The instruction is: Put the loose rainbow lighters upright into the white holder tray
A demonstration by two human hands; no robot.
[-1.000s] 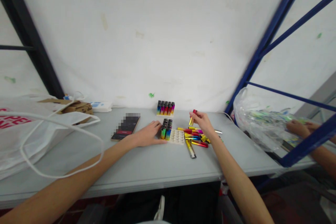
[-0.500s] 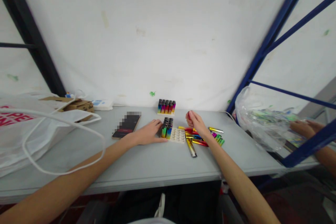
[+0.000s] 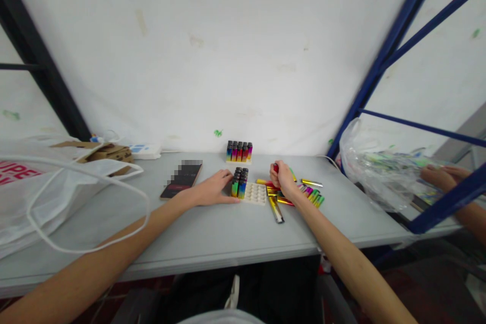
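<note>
A white tray (image 3: 257,195) with round holes stands on the desk, its left part filled with upright rainbow lighters (image 3: 239,182) with black tops. My left hand (image 3: 214,190) curves around the tray's left end, fingers behind and thumb along the front, bracing it. To the right, my right hand (image 3: 284,178) is closed on a lighter; a red end shows at the fingers and most of it is hidden. Beneath and beside that hand lies a pile of loose shiny lighters (image 3: 313,196) in gold, red, purple and green. One gold lighter (image 3: 276,210) points toward me.
A second tray of lighters (image 3: 239,152) stands by the wall. A phone (image 3: 184,179) lies left, near a white bag (image 3: 56,197) and cardboard (image 3: 110,154). White cable loops over the left side. Right are a blue frame (image 3: 391,55), a clear plastic bag (image 3: 364,172) and another person's hands (image 3: 442,179).
My right hand has turned and lowered slightly toward the pile, still closed. The left hand stays at the tray. The whole view has shifted a little.
</note>
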